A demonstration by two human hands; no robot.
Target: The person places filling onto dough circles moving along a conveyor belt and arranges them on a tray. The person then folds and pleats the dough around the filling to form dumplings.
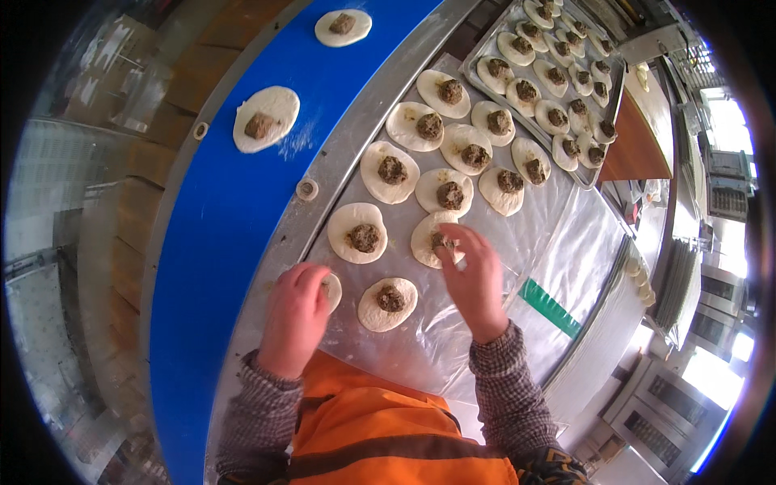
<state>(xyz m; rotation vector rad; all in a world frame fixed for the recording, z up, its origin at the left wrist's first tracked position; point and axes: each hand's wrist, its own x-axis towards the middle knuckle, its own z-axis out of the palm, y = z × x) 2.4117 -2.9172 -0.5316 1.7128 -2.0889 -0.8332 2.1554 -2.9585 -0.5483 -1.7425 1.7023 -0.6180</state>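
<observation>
My right hand [475, 283] reaches over a flat dough round [423, 242], its thumb and fingers curled around the brown minced filling [437, 241] at its middle. My left hand [296, 317] is closed at the edge of another dough round [333, 293], near the belt; its fingers cover much of that piece. Between the hands lies a dough round [377, 315] with a lump of filling [391, 298]. Farther off, several more open dough rounds [380, 187] with filling rest on the plastic-covered table [517, 242].
A blue conveyor belt [202, 267] runs along the left, carrying dough rounds [280, 107] with filling. Its metal edge [283, 234] borders the table. At the far right stands a metal tray [585, 179] filled with similar pieces. Green tape [550, 308] marks the table's right side.
</observation>
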